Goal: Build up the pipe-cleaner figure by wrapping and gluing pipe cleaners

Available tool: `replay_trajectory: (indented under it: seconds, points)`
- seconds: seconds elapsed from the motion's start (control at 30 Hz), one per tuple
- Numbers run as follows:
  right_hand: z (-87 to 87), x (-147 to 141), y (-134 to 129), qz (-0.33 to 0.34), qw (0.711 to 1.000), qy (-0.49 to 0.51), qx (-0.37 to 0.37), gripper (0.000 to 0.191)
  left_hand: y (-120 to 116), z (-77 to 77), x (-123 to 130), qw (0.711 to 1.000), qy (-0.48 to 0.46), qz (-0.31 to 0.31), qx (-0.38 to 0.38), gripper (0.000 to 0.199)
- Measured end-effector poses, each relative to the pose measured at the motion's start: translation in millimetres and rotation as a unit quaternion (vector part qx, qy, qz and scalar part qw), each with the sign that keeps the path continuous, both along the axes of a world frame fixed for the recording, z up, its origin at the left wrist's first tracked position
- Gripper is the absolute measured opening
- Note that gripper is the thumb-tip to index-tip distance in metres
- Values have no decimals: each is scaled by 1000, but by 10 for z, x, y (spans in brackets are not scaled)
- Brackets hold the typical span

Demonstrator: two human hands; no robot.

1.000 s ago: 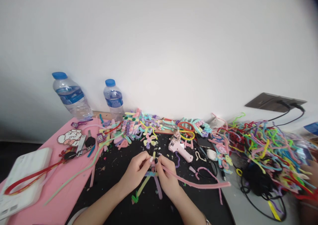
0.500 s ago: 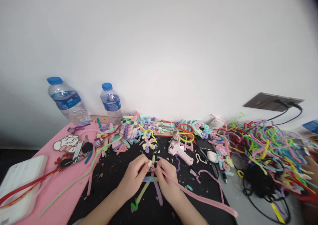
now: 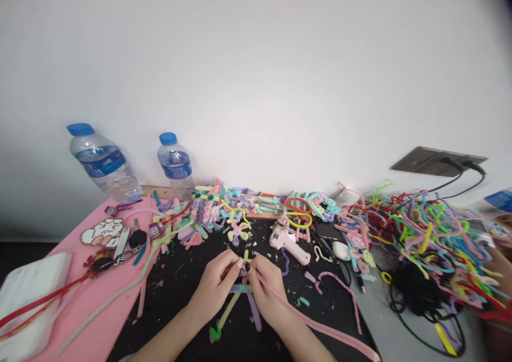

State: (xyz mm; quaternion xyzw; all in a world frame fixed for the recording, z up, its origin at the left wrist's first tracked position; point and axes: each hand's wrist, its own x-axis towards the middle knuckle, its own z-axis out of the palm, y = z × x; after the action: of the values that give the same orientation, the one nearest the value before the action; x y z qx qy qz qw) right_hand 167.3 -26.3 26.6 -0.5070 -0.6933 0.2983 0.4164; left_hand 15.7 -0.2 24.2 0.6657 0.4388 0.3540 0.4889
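In the middle of the head view, my left hand (image 3: 220, 279) and my right hand (image 3: 267, 283) meet, thumbs and fingertips pinched close together. Between them is a small pipe-cleaner figure (image 3: 241, 288), with a yellow tip above the fingers and a blue band below. A yellow-green strand with a green end and a purple strand hang down from it. From my right hand, a long pink pipe cleaner (image 3: 320, 327) trails over the wrist toward the lower right. My fingers hide its near end and the figure's middle.
A pale pink glue gun (image 3: 290, 244) lies on the black mat (image 3: 184, 330), beyond my right hand. Scissors (image 3: 298, 212) and finished pipe-cleaner pieces (image 3: 204, 207) line the wall. Loose pipe cleaners (image 3: 432, 239) heap at right. Two water bottles (image 3: 104, 162) stand at left.
The view has shifted slightly, so surrounding things sit a little farther left. My hands keep their pinch on the figure, with only slight finger movement.
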Motion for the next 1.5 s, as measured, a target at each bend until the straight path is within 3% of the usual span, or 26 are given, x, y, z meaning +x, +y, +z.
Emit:
replay_trajectory:
  seconds: [0.5,0.57,0.67,0.87,1.5]
  points:
    - [-59,-27,-11,4,999,-46,20,25,-2,-10,-34,983,105,-36,143,23]
    - [-26,-30,-14,-4,1000,-21,6,26,3,3,-31,990,72,-37,113,24]
    - [31,-31,-15,-6,1000,21,-22,29,5,12,-28,999,-14,-33,10,29]
    - [53,-34,-27,5,998,49,-27,30,-16,-50,-13,976,-140,-65,-151,36]
    - [3,-63,-52,16,996,83,-22,29,-31,-120,39,949,-211,-88,-215,41]
